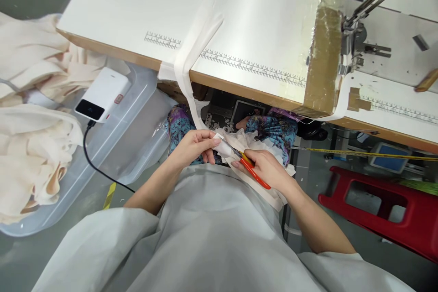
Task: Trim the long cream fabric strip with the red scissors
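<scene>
The right hand (268,169) is closed round a pair of orange-handled snips (251,169), their blades pointing at the end of a white fabric strip (224,147). The left hand (195,145) pinches that strip end between thumb and fingers, just beside the snips' tip. Both hands work low over the person's lap, below the front edge of the worktop (137,13).

From the hands the strip climbs up to the worktop's edge, folds over it and runs away across the white surface (one long band, as far as I can follow it). The worktop is white laminate with a brown wooden edge, and printed ruler markings (253,67) run along its front. At its right end stands one sewing machine (362,36), its base wrapped in brown tape and clear film.

Left of the worktop, on the grey concrete floor, sits one clear plastic bin (130,146) with heaps of cream cloth (30,100) piled in and round it. One white power bank (102,95) lies on the bin's lid, a black cable (91,155) trailing from it. Below the worktop's right end stands one red plastic stool (383,212), with a yellow tape measure (369,153) stretched above it. Pale scraps lie on the patterned trousers (273,130) under the worktop.
</scene>
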A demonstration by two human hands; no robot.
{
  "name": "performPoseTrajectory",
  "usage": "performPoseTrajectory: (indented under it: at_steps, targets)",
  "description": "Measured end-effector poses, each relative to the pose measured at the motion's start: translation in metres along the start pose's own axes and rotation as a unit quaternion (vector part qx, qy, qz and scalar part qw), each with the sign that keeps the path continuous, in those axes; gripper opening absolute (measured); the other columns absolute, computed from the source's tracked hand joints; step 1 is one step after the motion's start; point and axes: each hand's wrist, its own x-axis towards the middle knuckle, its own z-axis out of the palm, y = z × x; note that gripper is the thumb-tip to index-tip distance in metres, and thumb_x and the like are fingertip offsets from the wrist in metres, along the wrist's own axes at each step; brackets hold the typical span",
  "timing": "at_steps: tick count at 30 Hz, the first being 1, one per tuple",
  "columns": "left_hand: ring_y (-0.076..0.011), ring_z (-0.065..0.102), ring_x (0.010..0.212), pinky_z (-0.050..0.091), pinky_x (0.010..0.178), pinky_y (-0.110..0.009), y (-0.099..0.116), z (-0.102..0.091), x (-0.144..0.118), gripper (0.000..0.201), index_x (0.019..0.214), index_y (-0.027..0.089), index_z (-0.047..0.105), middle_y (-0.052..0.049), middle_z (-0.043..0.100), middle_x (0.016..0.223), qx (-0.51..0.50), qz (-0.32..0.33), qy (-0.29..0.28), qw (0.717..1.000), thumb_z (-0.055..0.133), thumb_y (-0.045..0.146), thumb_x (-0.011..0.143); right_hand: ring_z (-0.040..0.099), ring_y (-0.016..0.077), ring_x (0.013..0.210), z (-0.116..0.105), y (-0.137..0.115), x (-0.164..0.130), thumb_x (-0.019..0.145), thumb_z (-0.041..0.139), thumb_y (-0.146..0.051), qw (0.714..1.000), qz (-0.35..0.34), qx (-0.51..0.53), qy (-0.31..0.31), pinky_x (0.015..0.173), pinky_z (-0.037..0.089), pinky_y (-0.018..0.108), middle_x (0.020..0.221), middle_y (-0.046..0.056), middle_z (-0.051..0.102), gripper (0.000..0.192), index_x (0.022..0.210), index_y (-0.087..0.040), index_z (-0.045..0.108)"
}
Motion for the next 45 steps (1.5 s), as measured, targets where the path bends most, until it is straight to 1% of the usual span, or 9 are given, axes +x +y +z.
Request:
performPoseTrajectory:
  at_steps: [6,10,15,23,28,31,35,38,45]
  targets:
    - [-0.0110,0.057,0.042,0.039,0.042,-0.018,-0.002,-0.002,-0.001,0.028,0.075,0.015,0.062,0.000,0.061,0.046,-0.004,-0.003,-0.007,1.000,0.068,0.042,0.079,0.040,0.0155,0.053,-0.001,-0.001,0.001,0.088,0.038,-0.071,0.999,0.009,-0.046,-0.014,0.052,0.022,0.028,0.058,0.002,0.049,0.054,0.064,-0.023,0.032]
    - [-0.0111,0.057,0.041,0.040,0.042,-0.018,-0.001,-0.002,-0.002,0.027,0.073,0.016,0.061,0.000,0.061,0.046,-0.004,-0.007,-0.024,1.000,0.068,0.042,0.078,0.046,0.0179,0.057,-0.005,-0.008,0.005,0.091,0.036,-0.066,0.996,-0.006,-0.085,-0.024,0.054,0.020,0.029,0.063,0.004,0.054,0.049,0.068,-0.023,0.039]
    - [-0.0106,0.057,0.041,0.039,0.043,-0.018,0.000,-0.003,-0.004,0.030,0.071,0.016,0.061,-0.001,0.062,0.046,0.000,-0.009,-0.025,1.000,0.069,0.044,0.078,0.046,0.0183,0.056,-0.002,-0.011,0.006,0.090,0.037,-0.068,0.996,0.009,-0.083,-0.017,0.053,0.020,0.029,0.061,0.004,0.053,0.050,0.067,-0.023,0.040]
    - [-0.0115,0.058,0.042,0.041,0.043,-0.018,-0.001,-0.002,-0.004,0.037,0.075,0.014,0.062,-0.001,0.063,0.047,0.002,-0.017,-0.034,0.999,0.069,0.050,0.078,0.031,0.0119,0.050,0.003,-0.004,0.002,0.085,0.044,-0.070,1.000,0.006,0.030,0.000,0.051,0.022,0.027,0.055,-0.002,0.040,0.055,0.062,-0.022,0.032]
    - [-0.0127,0.061,0.044,0.043,0.045,-0.018,-0.001,-0.002,-0.002,0.038,0.078,0.014,0.062,-0.003,0.064,0.049,0.020,-0.015,-0.038,0.999,0.070,0.051,0.077,0.036,0.0119,0.055,-0.004,0.002,0.003,0.088,0.046,-0.064,0.991,-0.020,0.127,-0.028,0.052,0.026,0.025,0.060,-0.004,0.040,0.049,0.067,-0.022,0.035]
    - [-0.0153,0.064,0.049,0.048,0.050,-0.021,-0.006,-0.002,0.001,0.039,0.082,0.013,0.062,-0.004,0.067,0.053,0.013,-0.020,-0.048,0.999,0.068,0.051,0.078,0.039,0.0122,0.059,-0.003,0.002,0.006,0.088,0.050,-0.060,0.982,-0.018,0.185,-0.027,0.054,0.031,0.025,0.065,-0.003,0.043,0.042,0.073,-0.021,0.042]
    - [-0.0174,0.068,0.055,0.051,0.054,-0.023,-0.011,-0.003,0.003,0.041,0.096,0.014,0.059,-0.003,0.068,0.058,0.006,-0.003,-0.061,0.998,0.062,0.052,0.083,0.046,0.0131,0.066,0.007,-0.003,0.016,0.085,0.058,-0.053,0.952,-0.029,0.303,0.014,0.060,0.038,0.025,0.074,-0.001,0.052,0.034,0.086,-0.019,0.053]
    - [-0.0167,0.067,0.054,0.050,0.054,-0.023,-0.013,-0.002,0.002,0.041,0.106,0.016,0.052,-0.001,0.068,0.058,0.020,0.012,-0.063,0.998,0.059,0.051,0.085,0.048,0.0140,0.068,0.015,-0.009,0.026,0.078,0.064,-0.050,0.930,-0.031,0.364,0.046,0.062,0.040,0.026,0.076,0.000,0.055,0.034,0.087,-0.018,0.055]
    - [-0.0155,0.064,0.053,0.046,0.053,-0.022,-0.015,0.000,0.001,0.034,0.110,0.019,0.049,0.003,0.065,0.054,0.083,0.047,-0.049,0.994,0.055,0.046,0.089,0.048,0.0136,0.067,0.022,-0.018,0.033,0.072,0.068,-0.046,0.916,-0.013,0.393,0.074,0.062,0.041,0.026,0.072,-0.001,0.053,0.031,0.082,-0.019,0.056]
